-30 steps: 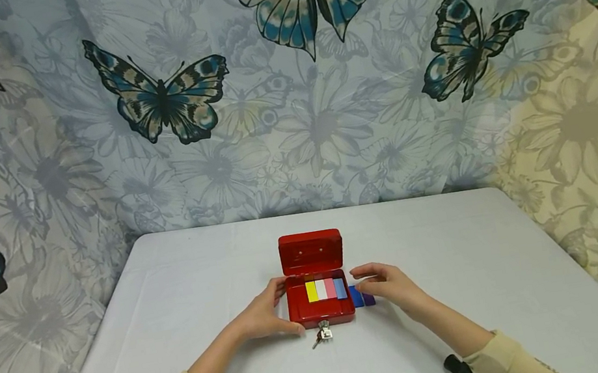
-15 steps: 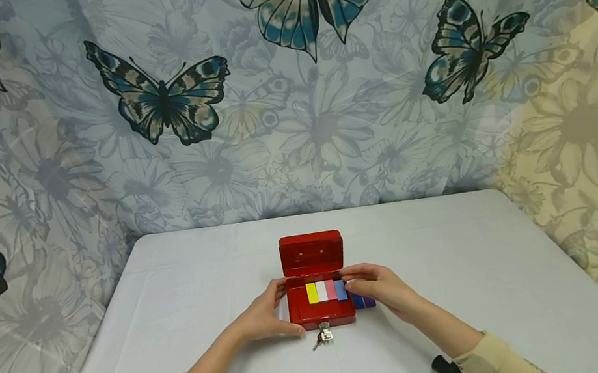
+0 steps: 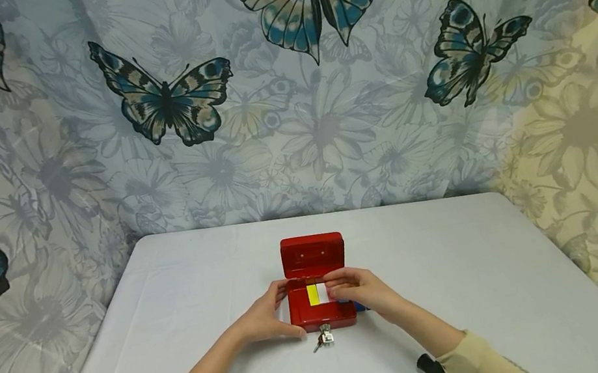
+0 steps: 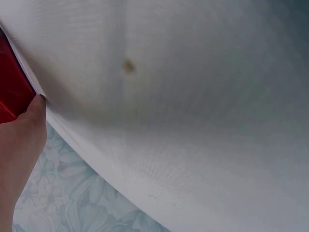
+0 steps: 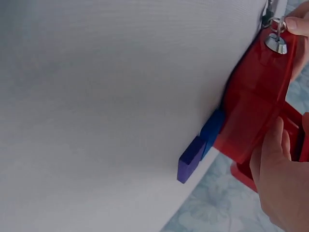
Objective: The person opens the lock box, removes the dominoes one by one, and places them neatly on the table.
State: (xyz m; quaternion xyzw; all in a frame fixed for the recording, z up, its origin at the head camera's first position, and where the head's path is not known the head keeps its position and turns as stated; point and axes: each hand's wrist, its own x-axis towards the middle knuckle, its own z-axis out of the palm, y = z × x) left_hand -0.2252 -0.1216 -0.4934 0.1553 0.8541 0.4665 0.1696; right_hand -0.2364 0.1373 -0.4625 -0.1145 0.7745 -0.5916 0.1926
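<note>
An open red cash box (image 3: 305, 319) stands mid-table, its lid (image 3: 313, 255) raised at the back. My left hand (image 3: 264, 316) grips its left end, thumb at the front corner and fingers near the back. A yellow block (image 3: 312, 295) and a white block (image 3: 322, 293) lie side by side inside. Over the box's right part reaches my right hand (image 3: 360, 288), fingers fairly straight, nothing visible between them. It covers most of the pink and light blue blocks there. Outside the right wall, the right wrist view shows a blue block (image 5: 211, 127) and a purple block (image 5: 189, 159).
A lock with keys (image 3: 324, 337) hangs at the front of the box. White cloth covers the table (image 3: 216, 260). Butterfly-patterned fabric (image 3: 324, 123) rises behind the table and at both sides.
My right hand has moved left, from beside the box to over its right-hand blocks, now covering the pink and light blue ones. My left hand stays on the box.
</note>
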